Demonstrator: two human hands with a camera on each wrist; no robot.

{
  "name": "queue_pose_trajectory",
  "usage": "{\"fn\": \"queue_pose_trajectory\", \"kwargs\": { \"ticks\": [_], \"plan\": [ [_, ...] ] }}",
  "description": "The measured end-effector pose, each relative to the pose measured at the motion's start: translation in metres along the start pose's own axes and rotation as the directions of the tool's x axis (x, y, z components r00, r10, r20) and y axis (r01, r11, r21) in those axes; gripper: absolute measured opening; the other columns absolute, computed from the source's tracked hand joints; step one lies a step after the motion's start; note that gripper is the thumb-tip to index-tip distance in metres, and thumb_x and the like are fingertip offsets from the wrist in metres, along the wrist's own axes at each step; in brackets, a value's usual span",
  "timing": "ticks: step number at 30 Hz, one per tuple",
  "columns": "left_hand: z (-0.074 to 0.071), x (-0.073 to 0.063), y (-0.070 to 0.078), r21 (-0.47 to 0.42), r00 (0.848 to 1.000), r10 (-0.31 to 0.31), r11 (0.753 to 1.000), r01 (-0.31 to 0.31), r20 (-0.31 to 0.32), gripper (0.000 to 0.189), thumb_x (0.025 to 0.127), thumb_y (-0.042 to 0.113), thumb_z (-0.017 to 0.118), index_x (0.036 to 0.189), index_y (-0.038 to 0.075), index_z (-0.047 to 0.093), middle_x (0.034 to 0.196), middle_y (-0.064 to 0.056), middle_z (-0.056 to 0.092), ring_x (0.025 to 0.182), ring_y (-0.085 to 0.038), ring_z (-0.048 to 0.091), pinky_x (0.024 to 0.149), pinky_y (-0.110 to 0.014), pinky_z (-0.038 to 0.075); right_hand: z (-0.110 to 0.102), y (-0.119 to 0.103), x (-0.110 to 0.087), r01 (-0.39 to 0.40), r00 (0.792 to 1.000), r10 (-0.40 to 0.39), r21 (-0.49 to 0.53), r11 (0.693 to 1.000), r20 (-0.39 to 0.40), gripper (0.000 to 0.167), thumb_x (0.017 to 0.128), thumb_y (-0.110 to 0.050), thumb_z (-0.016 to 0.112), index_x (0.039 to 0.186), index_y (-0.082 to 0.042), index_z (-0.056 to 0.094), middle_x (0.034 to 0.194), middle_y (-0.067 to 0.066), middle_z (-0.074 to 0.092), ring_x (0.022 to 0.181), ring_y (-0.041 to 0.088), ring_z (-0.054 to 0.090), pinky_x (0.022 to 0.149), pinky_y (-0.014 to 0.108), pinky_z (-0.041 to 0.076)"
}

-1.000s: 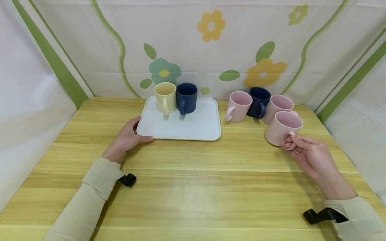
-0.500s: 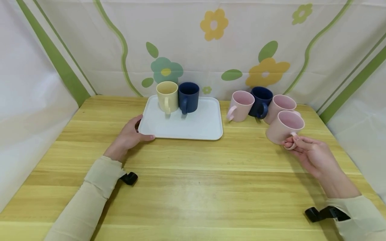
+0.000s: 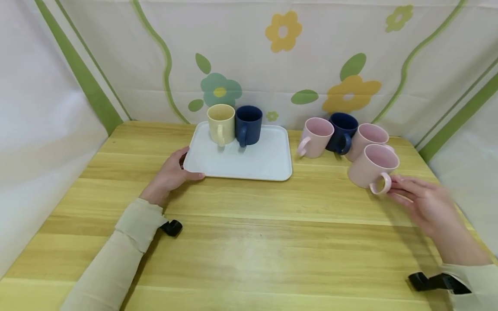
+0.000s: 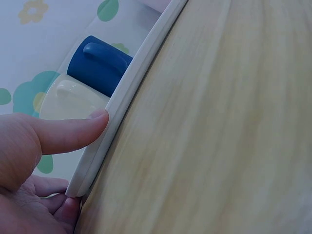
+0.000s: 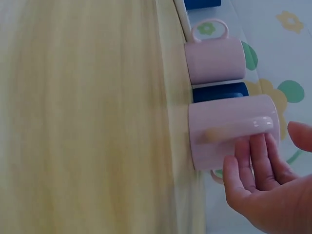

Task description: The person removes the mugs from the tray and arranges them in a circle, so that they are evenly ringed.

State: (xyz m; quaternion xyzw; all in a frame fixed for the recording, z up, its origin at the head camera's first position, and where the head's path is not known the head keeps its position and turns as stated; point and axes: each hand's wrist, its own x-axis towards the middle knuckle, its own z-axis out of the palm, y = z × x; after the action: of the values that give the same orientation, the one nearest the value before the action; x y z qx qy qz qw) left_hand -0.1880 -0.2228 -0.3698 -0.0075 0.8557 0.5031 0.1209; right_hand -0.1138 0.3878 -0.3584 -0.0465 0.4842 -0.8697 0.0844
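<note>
My left hand [image 3: 172, 170] grips the near left corner of a white tray [image 3: 241, 166], the thumb along its front rim and the other fingers at its left side. On the tray a pale yellow mug [image 3: 227, 129] and a dark blue mug [image 3: 253, 129] stand side by side, handles toward me. My right hand [image 3: 432, 203] is just right of the front pink mug [image 3: 363, 170], fingertips right at its handle. In the right wrist view the thumb stands apart from the loosely bent fingers [image 5: 261, 161], with the handle not enclosed.
Behind the front pink mug stand another pink mug [image 3: 359, 140], a dark blue mug [image 3: 337, 137] and a pink mug [image 3: 317, 142] nearest the tray. A flowered curtain [image 3: 249, 52] hangs along the back edge of the wooden table [image 3: 249, 242].
My right hand has let go of the front pink mug's handle and drawn back slightly to the right. My left hand stays on the tray corner. The whole head view has shifted slightly.
</note>
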Motion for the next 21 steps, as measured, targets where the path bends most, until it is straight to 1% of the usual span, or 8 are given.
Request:
{"fn": "queue_pose_trajectory", "kwargs": {
  "ticks": [5, 11, 13, 15, 18, 20, 21],
  "plan": [
    [0.000, 0.001, -0.001, -0.002, 1.000, 0.012, 1.000, -0.012, -0.003, 0.096, 0.090, 0.016, 0.085, 0.168, 0.011, 0.028, 0.172, -0.012, 0.034, 0.153, -0.035, 0.036, 0.130, -0.054, 0.028, 0.004, -0.013, -0.004, 0.085, 0.996, -0.087, -0.048, 0.995, -0.038, 0.040, 0.110, 0.008, 0.037, 0.113, 0.009, 0.077, 0.109, 0.016, 0.082, 0.100, 0.025, 0.081, 0.087, 0.034, 0.065],
    [0.004, 0.002, 0.000, -0.019, 0.999, 0.051, 0.998, -0.052, -0.008, 0.097, 0.088, 0.012, 0.087, 0.167, 0.009, 0.031, 0.171, -0.015, 0.036, 0.153, -0.037, 0.037, 0.130, -0.056, 0.027, 0.020, -0.022, -0.002, 0.190, 0.981, -0.192, -0.098, 0.977, -0.012, 0.037, 0.108, 0.013, 0.037, 0.117, 0.014, 0.074, 0.109, 0.019, 0.081, 0.101, 0.027, 0.080, 0.089, 0.033, 0.064],
    [0.004, 0.002, 0.000, -0.024, 0.999, 0.054, 0.998, -0.054, -0.010, 0.097, 0.088, 0.012, 0.087, 0.167, 0.009, 0.031, 0.171, -0.015, 0.035, 0.154, -0.037, 0.036, 0.130, -0.056, 0.027, 0.028, -0.022, 0.000, 0.213, 0.977, -0.214, -0.113, 0.970, 0.006, 0.036, 0.108, 0.014, 0.038, 0.118, 0.015, 0.072, 0.109, 0.021, 0.081, 0.102, 0.027, 0.079, 0.090, 0.032, 0.064],
    [0.004, 0.001, 0.000, -0.026, 0.999, 0.051, 0.998, -0.051, -0.013, 0.096, 0.088, 0.011, 0.087, 0.167, 0.008, 0.031, 0.171, -0.015, 0.035, 0.153, -0.037, 0.036, 0.130, -0.056, 0.027, 0.037, -0.021, 0.004, 0.237, 0.971, -0.234, -0.131, 0.962, 0.042, 0.036, 0.107, 0.016, 0.038, 0.117, 0.015, 0.072, 0.109, 0.021, 0.080, 0.101, 0.028, 0.079, 0.090, 0.032, 0.064],
    [0.004, 0.001, -0.001, -0.022, 0.999, 0.047, 0.999, -0.047, -0.017, 0.097, 0.088, 0.011, 0.087, 0.167, 0.008, 0.031, 0.171, -0.015, 0.035, 0.153, -0.037, 0.036, 0.130, -0.055, 0.027, 0.053, -0.016, 0.014, 0.264, 0.962, -0.251, -0.126, 0.956, 0.111, 0.036, 0.106, 0.017, 0.037, 0.115, 0.016, 0.072, 0.107, 0.022, 0.080, 0.099, 0.029, 0.080, 0.090, 0.033, 0.064],
    [0.003, 0.001, -0.001, -0.019, 0.999, 0.045, 0.999, -0.046, -0.020, 0.098, 0.088, 0.011, 0.087, 0.167, 0.008, 0.030, 0.171, -0.015, 0.035, 0.154, -0.037, 0.036, 0.130, -0.055, 0.027, 0.064, -0.011, 0.022, 0.279, 0.950, -0.258, -0.107, 0.954, 0.174, 0.038, 0.106, 0.019, 0.035, 0.116, 0.017, 0.071, 0.110, 0.023, 0.080, 0.099, 0.031, 0.080, 0.090, 0.035, 0.064],
    [0.003, 0.001, -0.001, -0.017, 0.999, 0.045, 0.999, -0.045, -0.020, 0.098, 0.088, 0.011, 0.087, 0.167, 0.008, 0.029, 0.172, -0.015, 0.034, 0.154, -0.037, 0.036, 0.130, -0.055, 0.027, 0.071, -0.009, 0.025, 0.284, 0.947, -0.261, -0.108, 0.953, 0.185, 0.037, 0.106, 0.019, 0.035, 0.116, 0.017, 0.071, 0.110, 0.023, 0.080, 0.098, 0.032, 0.080, 0.089, 0.035, 0.064]
  ]
}}
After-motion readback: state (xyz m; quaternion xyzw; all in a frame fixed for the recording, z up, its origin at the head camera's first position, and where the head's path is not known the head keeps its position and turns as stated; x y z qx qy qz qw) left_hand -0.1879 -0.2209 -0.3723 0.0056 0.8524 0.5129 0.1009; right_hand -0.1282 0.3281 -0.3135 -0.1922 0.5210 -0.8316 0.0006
